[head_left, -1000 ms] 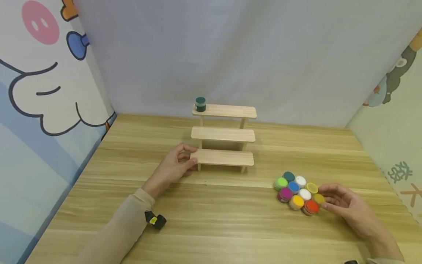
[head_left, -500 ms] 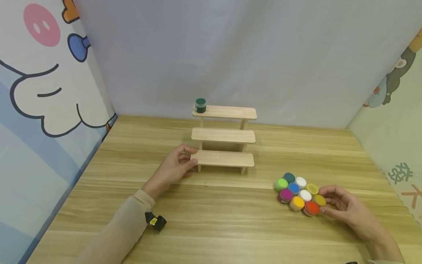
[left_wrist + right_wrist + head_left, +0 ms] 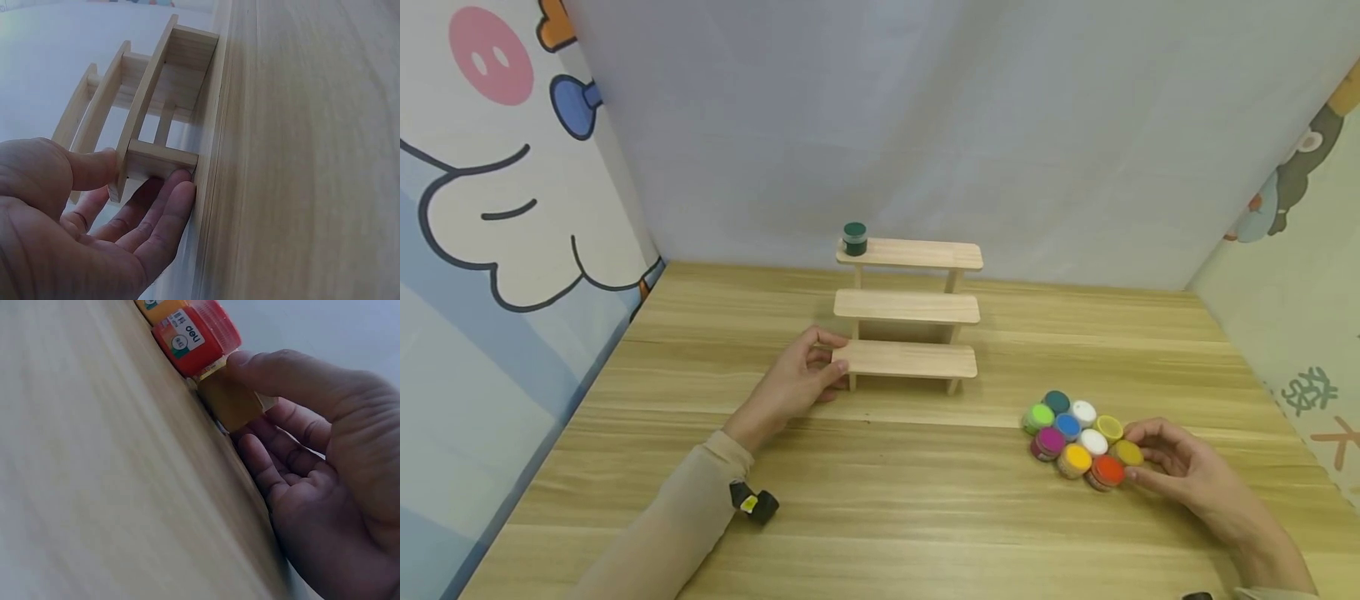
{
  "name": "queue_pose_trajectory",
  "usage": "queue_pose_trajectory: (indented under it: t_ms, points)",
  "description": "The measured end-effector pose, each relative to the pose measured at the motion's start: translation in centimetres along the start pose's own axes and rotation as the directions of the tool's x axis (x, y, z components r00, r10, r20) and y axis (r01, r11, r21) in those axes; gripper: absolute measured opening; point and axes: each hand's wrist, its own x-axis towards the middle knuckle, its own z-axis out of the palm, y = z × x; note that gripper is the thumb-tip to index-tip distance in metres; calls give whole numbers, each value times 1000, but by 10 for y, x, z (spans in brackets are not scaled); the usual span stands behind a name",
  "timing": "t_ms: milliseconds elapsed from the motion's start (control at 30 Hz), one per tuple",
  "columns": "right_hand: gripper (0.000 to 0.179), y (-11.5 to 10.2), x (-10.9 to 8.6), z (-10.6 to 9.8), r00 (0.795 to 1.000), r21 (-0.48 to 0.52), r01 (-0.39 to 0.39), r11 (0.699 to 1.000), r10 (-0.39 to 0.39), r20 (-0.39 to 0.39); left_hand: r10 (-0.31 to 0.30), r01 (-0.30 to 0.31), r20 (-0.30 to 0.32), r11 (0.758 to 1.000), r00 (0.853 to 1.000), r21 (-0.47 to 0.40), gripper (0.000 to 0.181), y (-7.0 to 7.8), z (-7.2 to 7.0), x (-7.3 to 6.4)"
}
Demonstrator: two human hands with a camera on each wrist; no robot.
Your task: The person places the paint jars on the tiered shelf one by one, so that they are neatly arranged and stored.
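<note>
My left hand (image 3: 793, 375) grips the left end of the bottom tier of a three-tier wooden display shelf (image 3: 906, 358). In the left wrist view the thumb (image 3: 94, 170) lies on the board and the other fingers reach under it by the leg. A dark green paint jar (image 3: 854, 239) stands on the left end of the top tier. At the right, my right hand (image 3: 1198, 471) has thumb and fingers around an ochre paint jar (image 3: 1127, 454) at the edge of a cluster. This jar (image 3: 228, 400) stands beside a red paint jar (image 3: 197, 337) in the right wrist view.
The cluster on the wooden table (image 3: 880, 500) also holds purple (image 3: 1048, 443), blue (image 3: 1067, 427), light green (image 3: 1039, 418), orange-yellow (image 3: 1075, 459) and several other jars, packed close together. A pale curtain (image 3: 925, 125) hangs behind the shelf, and printed panels (image 3: 497, 250) flank the table.
My right thumb has shifted slightly toward the red jar, leaving more of the ochre jar's lid in sight. The left hand and the shelf stay in place.
</note>
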Motion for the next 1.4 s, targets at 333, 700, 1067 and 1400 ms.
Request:
queue_pose_trajectory:
  t_ms: [333, 700, 1067, 1400]
  points:
    - [34, -4, -1, 0, 998, 17, 9, 1000, -8, -67, -4, 4, 4, 1000, 1000, 3, 30, 1, -2, -1]
    - [39, -29, -1, -14, 976, 42, 14, 999, -4, -217, -20, 20, 11, 1000, 1000, 0, 28, 2, -3, -2]
    - [36, -73, 37, -24, 973, 45, 19, 999, -8, -230, -10, 10, 16, 1000, 1000, 2, 29, 1, -3, -1]
    - [33, -113, 79, -23, 970, -4, 50, 999, -49, -237, -10, 10, 11, 1000, 1000, 8, 28, 1, -2, -1]
